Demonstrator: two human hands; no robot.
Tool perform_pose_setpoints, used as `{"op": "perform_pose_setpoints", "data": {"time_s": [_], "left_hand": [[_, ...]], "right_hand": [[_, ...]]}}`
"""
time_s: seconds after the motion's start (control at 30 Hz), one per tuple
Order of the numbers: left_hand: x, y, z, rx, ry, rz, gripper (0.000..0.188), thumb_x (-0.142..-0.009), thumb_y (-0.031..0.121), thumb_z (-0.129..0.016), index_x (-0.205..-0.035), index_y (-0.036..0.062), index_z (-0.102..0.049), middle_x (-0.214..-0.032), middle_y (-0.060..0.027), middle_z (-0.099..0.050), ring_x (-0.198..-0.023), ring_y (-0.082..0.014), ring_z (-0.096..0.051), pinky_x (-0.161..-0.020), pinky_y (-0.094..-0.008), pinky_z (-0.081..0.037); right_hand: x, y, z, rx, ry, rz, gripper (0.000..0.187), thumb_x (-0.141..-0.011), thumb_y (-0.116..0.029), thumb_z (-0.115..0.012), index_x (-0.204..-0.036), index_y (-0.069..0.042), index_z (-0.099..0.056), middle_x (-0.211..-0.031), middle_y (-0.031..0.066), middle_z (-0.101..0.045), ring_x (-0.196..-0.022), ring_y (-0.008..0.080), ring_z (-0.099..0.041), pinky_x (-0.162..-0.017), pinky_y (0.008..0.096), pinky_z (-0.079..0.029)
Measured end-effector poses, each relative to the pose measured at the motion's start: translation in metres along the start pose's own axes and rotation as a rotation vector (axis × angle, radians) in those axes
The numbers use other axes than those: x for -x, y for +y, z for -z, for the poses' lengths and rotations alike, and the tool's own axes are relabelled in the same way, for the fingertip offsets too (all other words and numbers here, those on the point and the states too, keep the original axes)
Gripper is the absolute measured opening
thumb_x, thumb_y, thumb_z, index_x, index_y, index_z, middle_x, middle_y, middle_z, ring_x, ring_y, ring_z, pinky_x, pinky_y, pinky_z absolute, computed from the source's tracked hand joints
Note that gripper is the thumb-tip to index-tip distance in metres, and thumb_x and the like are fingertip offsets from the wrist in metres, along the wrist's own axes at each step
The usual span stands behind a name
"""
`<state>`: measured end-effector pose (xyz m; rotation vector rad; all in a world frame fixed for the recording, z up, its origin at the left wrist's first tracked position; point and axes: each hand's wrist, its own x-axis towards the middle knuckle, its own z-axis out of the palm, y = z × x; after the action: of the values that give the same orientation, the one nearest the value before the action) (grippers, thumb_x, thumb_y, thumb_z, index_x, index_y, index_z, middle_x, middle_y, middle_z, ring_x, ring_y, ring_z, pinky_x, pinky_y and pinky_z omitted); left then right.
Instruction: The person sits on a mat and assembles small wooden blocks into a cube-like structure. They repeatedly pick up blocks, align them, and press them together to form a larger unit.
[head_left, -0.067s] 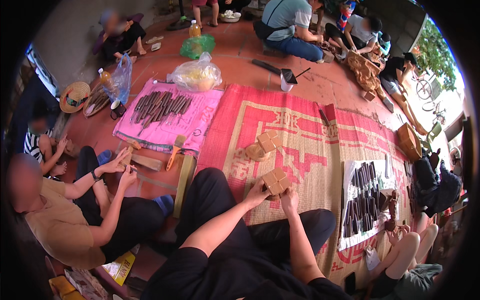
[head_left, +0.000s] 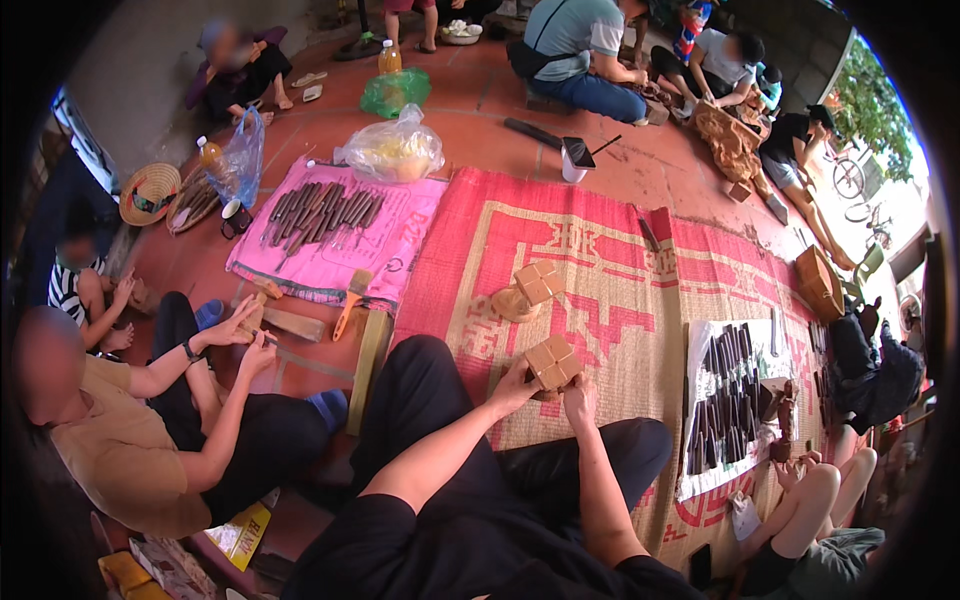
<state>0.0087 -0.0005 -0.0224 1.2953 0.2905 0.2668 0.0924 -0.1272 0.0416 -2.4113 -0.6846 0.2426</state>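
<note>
A seated person in dark clothes holds a brown wooden block w/ both hands, out front btwn the knees, over a red-and-tan woven mat. Vs. the frame a split sec. ago, no clear change: block, hands & surrounding kit are in the same spots, block's tilt incl.

Block is squarish, top face cut by grooves that cross near the middle & split it into approx. four raised pads; surface is smooth-looking, light brown, w/ darker sides. Top tips toward the camera; underside mostly hidden.

L hand grasps block's left side, fingers partly out of sight behind it. R hand is closed on the near right corner, fingers curled; can't tell if it also has a small tool.

Just beyond, on the mat, a 2nd block w/ similar crossed grooves is up against a round pale-brown piece; can't tell if it rests on top.

To the left, a pink sheet bears rows of dark-handled tools, w/ an orange-handled brush at its near edge. To the right, a white sheet carries more dark tools. At far left, a co-worker in a tan top sits w/ both hands at a wooden piece.
</note>
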Motion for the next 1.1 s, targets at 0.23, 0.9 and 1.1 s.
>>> {"op": "perform_pose_setpoints", "data": {"time_s": [0.23,0.9,1.1], "left_hand": [[-0.001,0.018,-0.005,0.108,-0.022,0.043,0.066,-0.08,0.04,-0.063,-0.129,0.005,-0.036,-0.126,-0.0114,-0.041,-0.118,-0.0217,-0.039,-0.098,-0.0323,-0.032],[-0.006,0.013,0.002,-0.08,0.02,0.004,0.068,-0.079,0.037,-0.065,-0.13,0.0051,-0.034,-0.128,-0.0098,-0.039,-0.12,-0.0193,-0.037,-0.101,-0.0314,-0.028],[-0.007,0.002,0.003,0.011,0.006,-0.018,0.068,-0.079,0.038,-0.065,-0.129,0.0049,-0.035,-0.125,-0.0096,-0.04,-0.118,-0.0198,-0.038,-0.099,-0.0323,-0.031]], "right_hand": [[0.001,0.002,-0.003,0.133,-0.012,0.069,0.015,-0.079,-0.012,-0.05,-0.08,0.001,-0.059,-0.077,0.0235,-0.059,-0.073,0.0384,-0.059,-0.063,0.0449,-0.047],[-0.013,-0.001,-0.008,-0.294,0.062,-0.023,0.015,-0.077,-0.012,-0.051,-0.083,-0.001,-0.059,-0.069,0.019,-0.06,-0.066,0.0324,-0.06,-0.057,0.0385,-0.045],[-0.005,0.006,-0.01,0.131,0.019,0.086,0.014,-0.077,-0.01,-0.05,-0.075,0.001,-0.059,-0.066,0.0209,-0.058,-0.063,0.0351,-0.059,-0.055,0.0383,-0.043]]}}
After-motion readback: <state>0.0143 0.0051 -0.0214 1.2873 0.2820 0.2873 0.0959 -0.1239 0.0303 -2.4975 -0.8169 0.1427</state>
